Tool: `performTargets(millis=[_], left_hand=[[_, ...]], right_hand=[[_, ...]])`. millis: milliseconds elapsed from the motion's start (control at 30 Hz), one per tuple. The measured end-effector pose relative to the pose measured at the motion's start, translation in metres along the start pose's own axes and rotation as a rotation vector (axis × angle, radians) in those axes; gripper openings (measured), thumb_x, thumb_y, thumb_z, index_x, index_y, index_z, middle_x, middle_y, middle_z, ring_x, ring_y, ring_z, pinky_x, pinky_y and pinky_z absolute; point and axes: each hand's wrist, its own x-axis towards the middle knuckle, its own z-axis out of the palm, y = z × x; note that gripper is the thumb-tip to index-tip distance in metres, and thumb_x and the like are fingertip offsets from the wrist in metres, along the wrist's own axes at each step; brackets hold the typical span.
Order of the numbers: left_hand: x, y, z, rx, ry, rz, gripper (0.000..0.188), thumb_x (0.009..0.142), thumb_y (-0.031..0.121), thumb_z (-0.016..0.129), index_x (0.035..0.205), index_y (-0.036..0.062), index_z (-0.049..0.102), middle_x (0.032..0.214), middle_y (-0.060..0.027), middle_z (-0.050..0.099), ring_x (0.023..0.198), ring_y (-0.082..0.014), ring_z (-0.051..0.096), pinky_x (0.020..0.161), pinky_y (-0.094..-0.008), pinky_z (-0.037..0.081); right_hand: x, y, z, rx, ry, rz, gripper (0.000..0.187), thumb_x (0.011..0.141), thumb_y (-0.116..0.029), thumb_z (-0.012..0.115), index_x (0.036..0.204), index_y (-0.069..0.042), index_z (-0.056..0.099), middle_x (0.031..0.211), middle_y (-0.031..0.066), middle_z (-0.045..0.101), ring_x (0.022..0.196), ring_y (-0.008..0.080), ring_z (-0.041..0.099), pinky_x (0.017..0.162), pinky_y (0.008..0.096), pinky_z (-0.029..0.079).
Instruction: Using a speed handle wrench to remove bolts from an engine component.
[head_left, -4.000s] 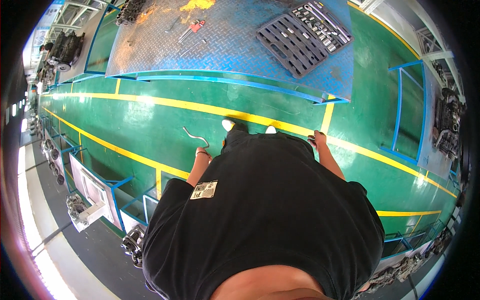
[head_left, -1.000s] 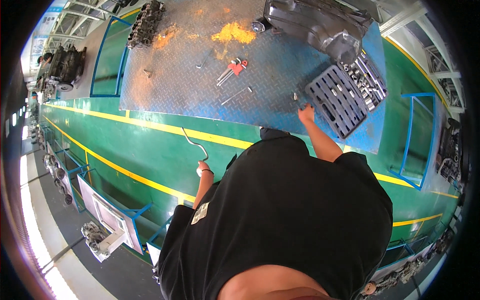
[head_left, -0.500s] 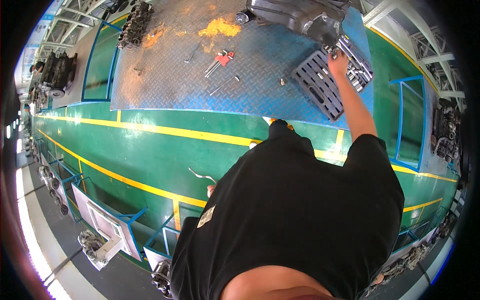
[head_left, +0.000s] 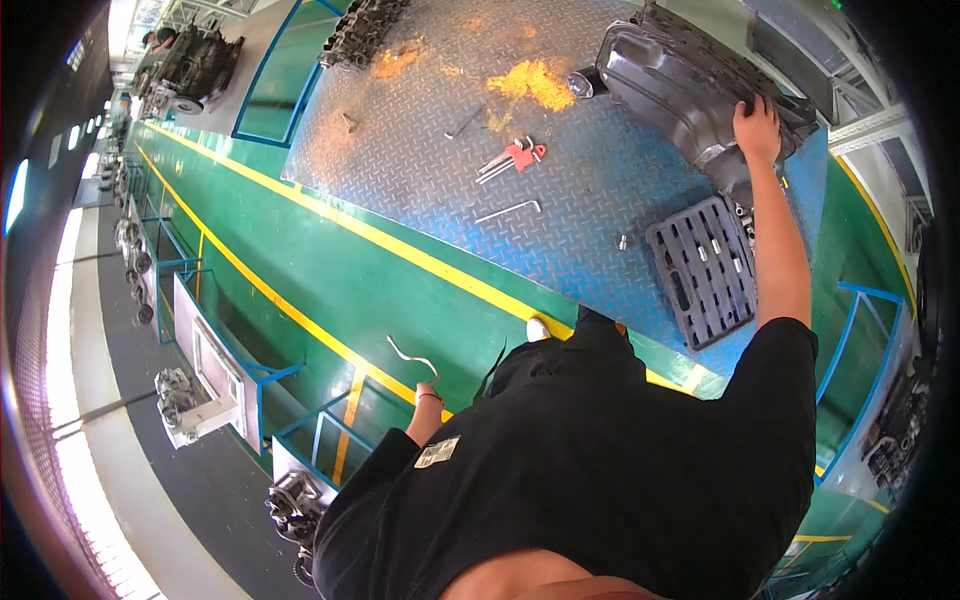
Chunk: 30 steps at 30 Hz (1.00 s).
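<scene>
My right hand [head_left: 758, 130] rests on the black oil pan [head_left: 660, 85] of an engine at the back right, fingers spread over its surface and nothing seen in them. Down at my left side, my left hand [head_left: 428, 393] is closed round a bent silver metal rod [head_left: 412, 357], shaped like a speed brace; part of the fingers is hidden. An open grey socket case [head_left: 690, 285] lies below the oil pan, with a few sockets in it; my right forearm covers its right part. Left of the case stands a small socket [head_left: 623, 242].
On the blue-edged metal plate table [head_left: 420, 190] lie a red-holder hex key set [head_left: 527, 154], a loose L-shaped key [head_left: 510, 211] and yellow granules [head_left: 533, 84]. An engine part [head_left: 362, 32] sits at the far left. Blue-framed stands [head_left: 262, 395] line the green floor.
My right hand has gone from the socket case up onto the oil pan. The view has turned and shifted, and more of my left hand with the rod shows.
</scene>
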Motion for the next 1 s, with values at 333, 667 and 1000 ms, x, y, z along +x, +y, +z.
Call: performTargets(millis=[333,667,1000], left_hand=[[-0.026,-0.014,-0.067,0.134,-0.055,0.014,0.043,0.088,0.047,0.039,0.119,0.0252,0.057,0.122,0.0028,0.057,0.114,-0.0138,0.051,0.089,-0.0339,0.037],[-0.006,-0.039,-0.064,0.328,0.032,-0.028,0.044,0.092,0.041,0.038,0.127,0.0179,0.051,0.132,-0.0012,0.05,0.122,-0.0203,0.045,0.093,-0.0378,0.035],[0.033,-0.031,-0.011,0.34,0.27,-0.079,0.051,0.092,0.048,0.028,0.122,0.016,0.054,0.126,-0.0017,0.054,0.115,-0.0219,0.051,0.09,-0.0354,0.038]], right_hand=[[-0.005,-0.056,-0.038,-0.013,0.114,-0.032,0.044,0.085,-0.037,0.049,0.11,-0.002,0.053,0.119,0.0169,0.054,0.108,0.0335,0.053,0.089,0.0423,0.046],[-0.051,-0.019,-0.058,0.232,0.498,-0.143,0.042,0.081,-0.024,0.054,0.116,-0.001,0.051,0.122,0.0192,0.049,0.111,0.0369,0.047,0.093,0.0435,0.04],[-0.467,0.073,-0.043,0.046,-0.61,0.125,0.06,0.077,-0.022,0.064,0.131,-0.015,0.039,0.134,0.0159,0.037,0.122,0.0373,0.037,0.097,0.0483,0.036]])
